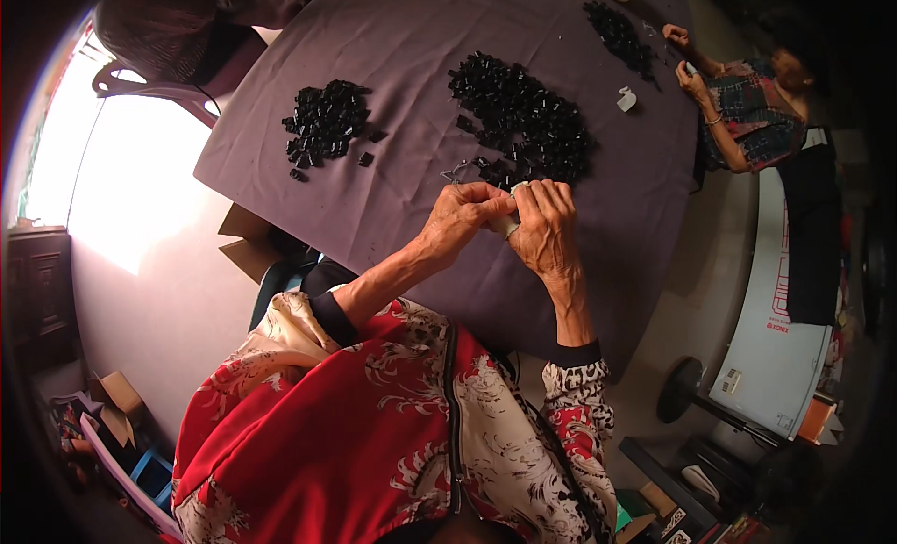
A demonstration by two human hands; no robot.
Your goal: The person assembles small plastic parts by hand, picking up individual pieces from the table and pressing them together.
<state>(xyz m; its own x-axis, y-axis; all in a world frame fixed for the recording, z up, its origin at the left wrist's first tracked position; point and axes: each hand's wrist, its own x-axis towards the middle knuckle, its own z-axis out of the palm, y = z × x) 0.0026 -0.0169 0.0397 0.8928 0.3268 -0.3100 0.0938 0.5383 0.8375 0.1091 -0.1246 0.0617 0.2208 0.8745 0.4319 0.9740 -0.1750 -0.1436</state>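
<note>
Your left hand and right hand meet over the purple cloth-covered table, fingertips of both pinched on one small pale plastic piece, mostly hidden between them. Three heaps of small black plastic parts: left heap, middle heap just beyond your knuckles, far heap. Another person's hands work at the far right edge.
</note>
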